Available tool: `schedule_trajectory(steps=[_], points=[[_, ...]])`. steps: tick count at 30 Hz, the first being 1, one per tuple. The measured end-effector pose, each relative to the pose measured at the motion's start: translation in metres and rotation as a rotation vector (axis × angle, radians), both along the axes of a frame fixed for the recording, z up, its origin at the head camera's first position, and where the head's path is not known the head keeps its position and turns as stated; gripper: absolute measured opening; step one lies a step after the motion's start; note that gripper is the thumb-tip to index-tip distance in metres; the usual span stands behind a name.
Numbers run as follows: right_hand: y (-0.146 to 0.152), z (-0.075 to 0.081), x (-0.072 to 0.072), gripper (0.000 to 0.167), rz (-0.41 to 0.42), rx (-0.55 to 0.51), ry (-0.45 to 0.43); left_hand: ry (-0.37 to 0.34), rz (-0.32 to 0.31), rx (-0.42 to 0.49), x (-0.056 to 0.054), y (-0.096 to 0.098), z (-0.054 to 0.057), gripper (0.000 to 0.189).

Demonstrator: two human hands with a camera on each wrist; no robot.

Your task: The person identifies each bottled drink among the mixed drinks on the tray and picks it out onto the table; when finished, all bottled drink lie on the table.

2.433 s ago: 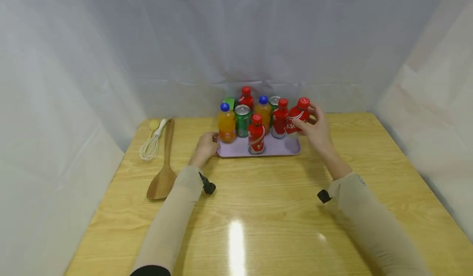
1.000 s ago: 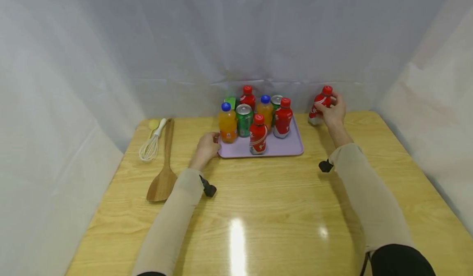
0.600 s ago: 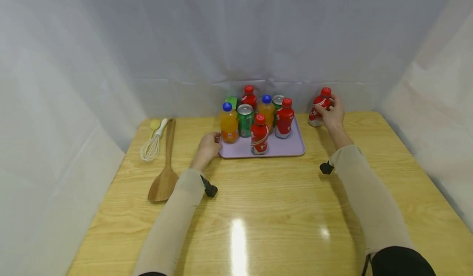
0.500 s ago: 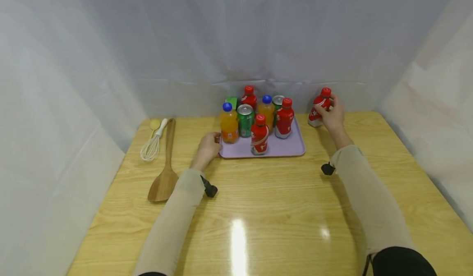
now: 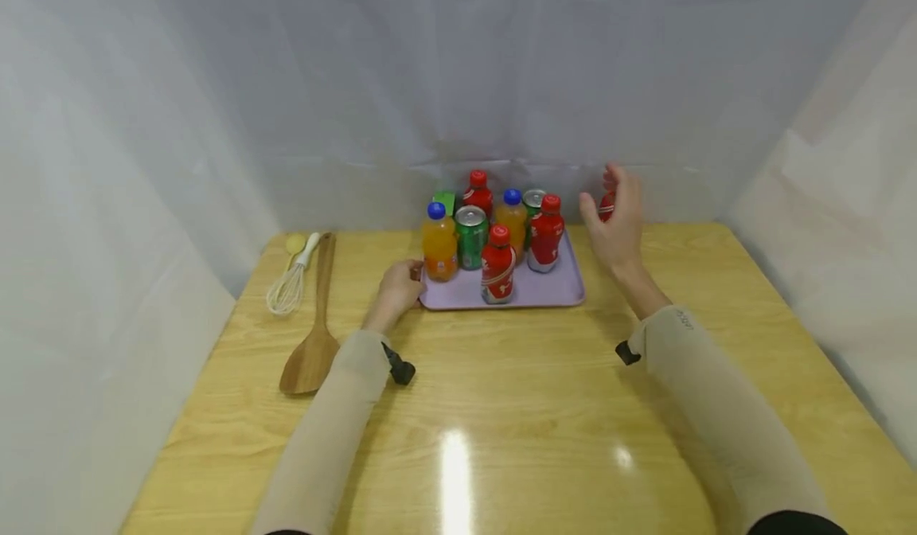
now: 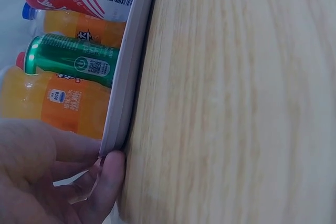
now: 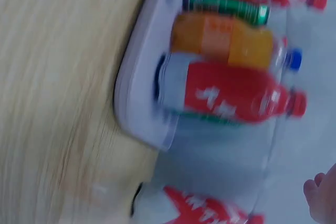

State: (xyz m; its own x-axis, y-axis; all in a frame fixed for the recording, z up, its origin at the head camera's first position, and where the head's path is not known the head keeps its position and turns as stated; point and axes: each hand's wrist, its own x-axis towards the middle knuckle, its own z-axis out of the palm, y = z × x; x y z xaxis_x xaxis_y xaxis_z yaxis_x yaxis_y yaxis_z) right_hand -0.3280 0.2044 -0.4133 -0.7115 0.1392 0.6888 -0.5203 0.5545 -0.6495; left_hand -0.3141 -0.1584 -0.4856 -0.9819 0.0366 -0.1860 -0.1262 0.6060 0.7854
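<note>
My left hand [image 5: 398,290] pinches the left front corner of a lilac tray [image 5: 540,294]; in the left wrist view its thumb [image 6: 109,179] and a finger meet at the rim. On the tray stand red-labelled drink bottles [image 5: 546,240], orange soda bottles [image 5: 439,247] with blue caps, green cans [image 5: 470,236] and a small green item [image 5: 446,201] partly hidden behind them. My right hand [image 5: 620,228] is raised right of the tray, fingers spread and holding nothing. Beyond it, on the table, one more red-labelled bottle [image 7: 197,211] stands, mostly covered by the hand in the head view.
At the table's left lie a wooden spatula [image 5: 315,352], a white-handled whisk [image 5: 290,284] and a small yellow utensil [image 5: 294,244]. A pale curtain [image 5: 458,81] hangs behind the wooden table [image 5: 530,408] and along both sides.
My right hand carried a red-labelled bottle from the tray area to the table at the right, released it, and has drawn back leftward. The left hand has kept its hold on the tray.
</note>
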Motion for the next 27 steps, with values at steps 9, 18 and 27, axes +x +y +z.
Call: schedule_trajectory(steps=[9,18,27], points=[[-0.060,-0.017,0.030,0.079,0.232,0.210,-0.051,0.022,-0.013,-0.024,0.000,0.002,0.001,0.056],[-0.081,-0.047,0.038,0.087,0.252,0.331,-0.211,0.005,0.006,0.000,0.000,0.000,0.000,0.057],[-0.084,-0.055,0.037,0.071,0.294,0.286,-0.250,-0.029,0.009,0.000,-0.002,0.001,0.002,0.055]])
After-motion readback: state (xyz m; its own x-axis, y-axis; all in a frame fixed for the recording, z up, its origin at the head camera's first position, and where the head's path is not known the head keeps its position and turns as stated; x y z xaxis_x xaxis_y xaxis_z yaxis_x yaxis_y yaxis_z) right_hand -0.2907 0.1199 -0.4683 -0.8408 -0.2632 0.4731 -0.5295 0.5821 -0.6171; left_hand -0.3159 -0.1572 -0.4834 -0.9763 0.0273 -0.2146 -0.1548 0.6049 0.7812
